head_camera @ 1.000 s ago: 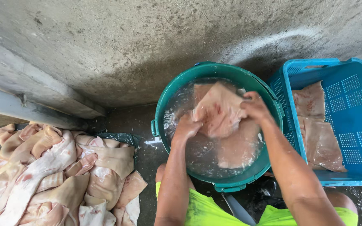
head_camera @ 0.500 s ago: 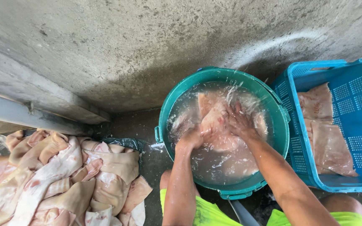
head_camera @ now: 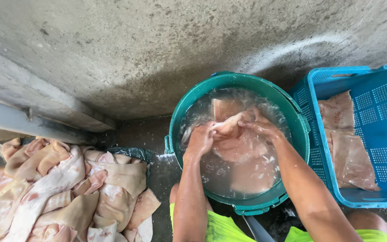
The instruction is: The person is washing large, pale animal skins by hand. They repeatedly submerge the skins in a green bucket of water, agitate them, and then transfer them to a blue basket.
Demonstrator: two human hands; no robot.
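1. overhead, a rough grey concrete wall (head_camera: 157,49) fills the top of the view, with a concrete ledge (head_camera: 36,112) running along its lower left.
2. below the ledge, at the left, lies a big heap of pale pink pork skin sheets (head_camera: 59,192), piled on one another and spilling over a dark tub rim (head_camera: 133,153).
3. at the right stands a blue plastic crate (head_camera: 381,134) with perforated walls; two flat skin pieces (head_camera: 348,143) lie inside it, along its left side.
4. between heap and crate sits a round green bucket (head_camera: 193,96) of cloudy, splashing water, just beside the crate and touching or nearly touching its corner.
5. in the water lie several pale skin sheets; the one being worked, a folded pink skin piece (head_camera: 231,132), sits at the surface near the bucket's middle, partly lifted above the water.
6. both forearms reach in from the bottom edge, above bright yellow-green shorts (head_camera: 222,228).
7. the left hand (head_camera: 200,140) is closed around the left end of the folded piece, knuckles up, wet.
8. the right hand (head_camera: 260,127) is clamped on the piece's right end, fingers curled over it; the two hands are close together, with only the bunched fold of skin between them.
9. a grey handle-like object (head_camera: 256,228) pokes out under the bucket's near rim; what it is cannot be told.
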